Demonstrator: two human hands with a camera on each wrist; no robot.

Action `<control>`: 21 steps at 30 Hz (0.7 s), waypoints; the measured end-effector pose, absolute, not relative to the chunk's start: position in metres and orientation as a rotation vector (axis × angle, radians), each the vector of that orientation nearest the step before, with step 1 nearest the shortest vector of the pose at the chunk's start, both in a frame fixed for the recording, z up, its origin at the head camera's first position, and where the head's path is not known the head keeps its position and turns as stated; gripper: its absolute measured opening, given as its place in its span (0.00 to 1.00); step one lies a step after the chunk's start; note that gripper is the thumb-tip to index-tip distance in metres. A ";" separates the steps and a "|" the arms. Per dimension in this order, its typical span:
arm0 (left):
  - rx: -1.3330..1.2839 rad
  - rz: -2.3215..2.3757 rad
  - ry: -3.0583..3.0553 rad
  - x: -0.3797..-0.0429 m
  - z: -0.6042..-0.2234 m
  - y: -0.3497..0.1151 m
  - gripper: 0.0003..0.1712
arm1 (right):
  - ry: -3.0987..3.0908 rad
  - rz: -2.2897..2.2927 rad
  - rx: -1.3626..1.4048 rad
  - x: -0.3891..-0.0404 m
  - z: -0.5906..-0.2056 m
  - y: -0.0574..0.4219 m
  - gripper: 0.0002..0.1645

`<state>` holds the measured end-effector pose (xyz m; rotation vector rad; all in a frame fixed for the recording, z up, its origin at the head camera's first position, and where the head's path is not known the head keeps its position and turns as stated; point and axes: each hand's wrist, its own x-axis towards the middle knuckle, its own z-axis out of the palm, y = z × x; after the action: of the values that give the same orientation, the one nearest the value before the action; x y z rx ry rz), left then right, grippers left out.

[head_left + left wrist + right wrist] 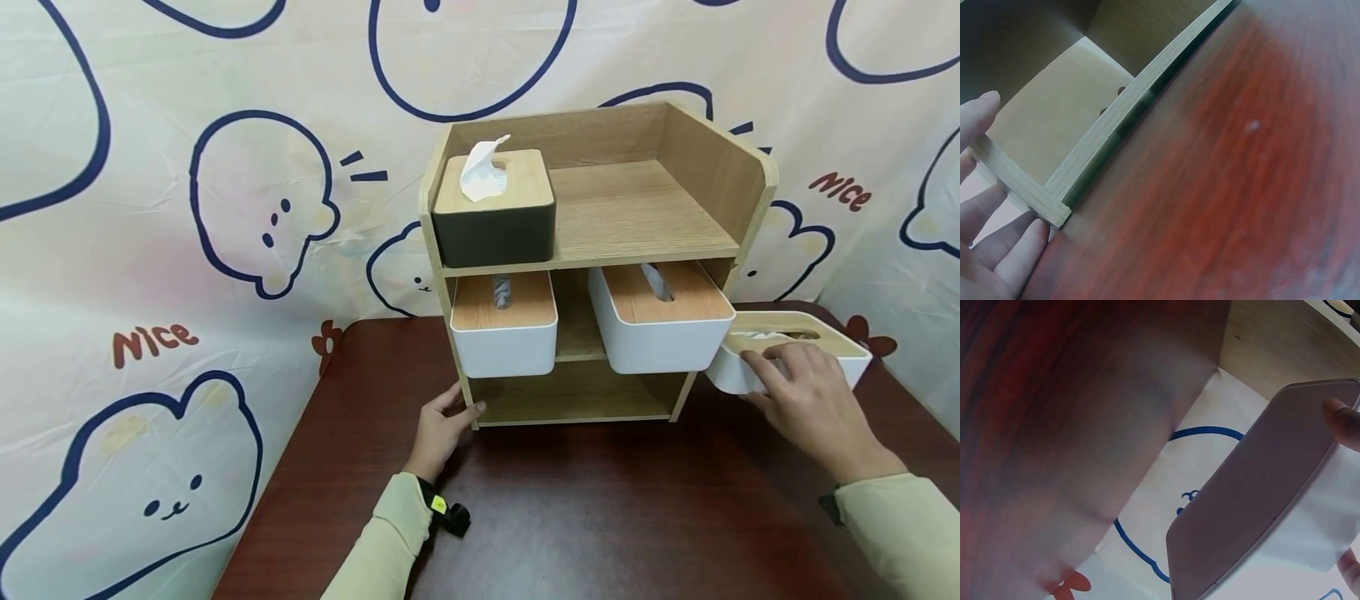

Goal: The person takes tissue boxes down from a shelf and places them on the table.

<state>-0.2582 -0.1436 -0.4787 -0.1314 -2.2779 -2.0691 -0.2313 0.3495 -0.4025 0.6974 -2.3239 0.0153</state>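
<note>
A light-wood desktop shelf (621, 207) stands on the table, its lower left panel edge (1019, 181) between the thumb and fingers of my left hand (441, 432). To the right of the shelf, my right hand (813, 404) grips a white tissue box (776, 321) with a wooden lid. Its underside shows in the right wrist view, tilted and raised off the table. On the middle level, two more white tissue boxes with wooden lids, one at left (504, 350) and one at right (660, 346), jut out past the shelf's front.
A black tissue box (495, 237) with a wooden lid and a tissue poking out sits on the top level, at left. The dark red-brown table (600, 517) reaches back to a cloth backdrop (255, 350) printed with cartoon bears.
</note>
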 end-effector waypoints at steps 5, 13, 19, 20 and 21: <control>-0.128 -2.062 -2.295 -0.257 -0.473 -0.143 0.34 | -2.332 0.007 0.700 -0.232 -0.410 0.351 0.49; -0.128 -2.057 -2.303 -0.255 -0.472 -0.142 0.34 | -2.344 0.010 0.693 -0.233 -0.419 0.355 0.48; -0.144 -2.067 -2.283 -0.255 -0.473 -0.142 0.33 | -2.351 0.021 0.698 -0.232 -0.423 0.356 0.48; -0.147 -2.069 -2.281 -0.256 -0.473 -0.142 0.33 | -2.354 0.023 0.698 -0.232 -0.424 0.356 0.48; -0.150 -2.070 -2.280 -0.256 -0.474 -0.142 0.33 | -2.355 0.026 0.698 -0.232 -0.424 0.356 0.49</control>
<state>-0.2560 -0.1420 -0.4735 -0.1501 -2.2804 -2.0699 -0.2322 0.3563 -0.4243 0.6977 -2.3549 0.0263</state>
